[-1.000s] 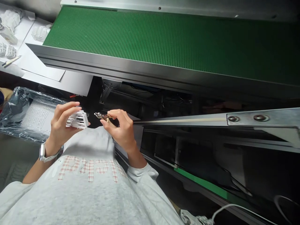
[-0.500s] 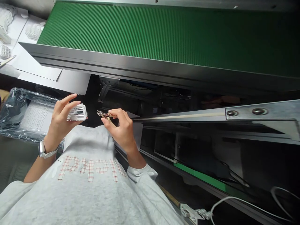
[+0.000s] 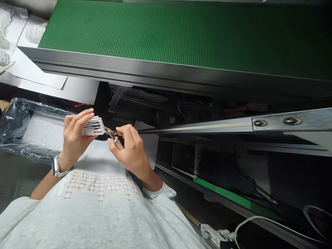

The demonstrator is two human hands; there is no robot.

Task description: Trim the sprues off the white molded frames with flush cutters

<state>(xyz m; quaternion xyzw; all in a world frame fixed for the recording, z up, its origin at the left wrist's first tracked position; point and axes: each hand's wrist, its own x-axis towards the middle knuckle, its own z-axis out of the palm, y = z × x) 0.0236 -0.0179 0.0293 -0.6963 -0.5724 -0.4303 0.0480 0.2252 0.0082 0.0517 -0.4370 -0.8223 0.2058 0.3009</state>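
My left hand [image 3: 76,133] is closed round a stack of thin white plastic frames [image 3: 92,126], fingers above and thumb below. A pair of cutting pliers [image 3: 116,137] with pale handles is gripped in my right hand [image 3: 133,150]. Its metal jaws meet the right edge of the white stack; whether they are closed on a piece there is too small to tell. Left of my left hand, a tray lined with clear plastic film [image 3: 15,119] holds a sheet of white parts [image 3: 38,128].
A green ribbed conveyor belt [image 3: 129,34] with a metal side rail [image 3: 116,71] runs across the top. White paper [image 3: 80,90] and more white parts [image 3: 35,33] lie at upper left. A metal bar [image 3: 207,126] stretches to the right, with a white cable [image 3: 259,218] below.
My left hand has moved right with the white stack, and the pliers now reach its edge. The handles of the pliers have spread wider apart in my right hand.
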